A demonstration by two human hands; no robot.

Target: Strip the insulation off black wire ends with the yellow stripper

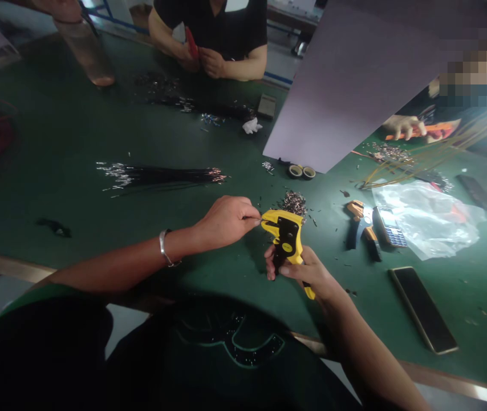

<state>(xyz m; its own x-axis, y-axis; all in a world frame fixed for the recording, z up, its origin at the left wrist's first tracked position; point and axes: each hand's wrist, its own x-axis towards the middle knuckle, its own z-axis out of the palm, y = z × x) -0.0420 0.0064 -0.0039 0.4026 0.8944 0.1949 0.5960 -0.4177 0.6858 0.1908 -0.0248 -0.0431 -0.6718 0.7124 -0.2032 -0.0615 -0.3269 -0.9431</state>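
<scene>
My right hand point(299, 267) is wrapped round the handles of a yellow-and-black wire stripper point(287, 231), whose jaws point left. At the mouth of those jaws, my left hand point(230, 221) pinches something thin between thumb and forefinger; it is too small to make out. A heap of small dark and coppery pieces point(293, 202) lies on the green table point(55, 154) just behind the tool. Beyond my left hand stretches a bundle of thin black wires point(162, 176), with silvery ends at the left and coppery ends at the right.
Two tape rolls point(295, 171) sit below a large pale panel point(354, 74). An orange-and-black wire stripper point(358, 220), keypad phone point(391, 227), plastic bag point(431, 220) and smartphone point(423, 311) lie to the right. Across the table, a person point(211, 34) holds a red-handled tool; another's hand point(406, 127) shows at right.
</scene>
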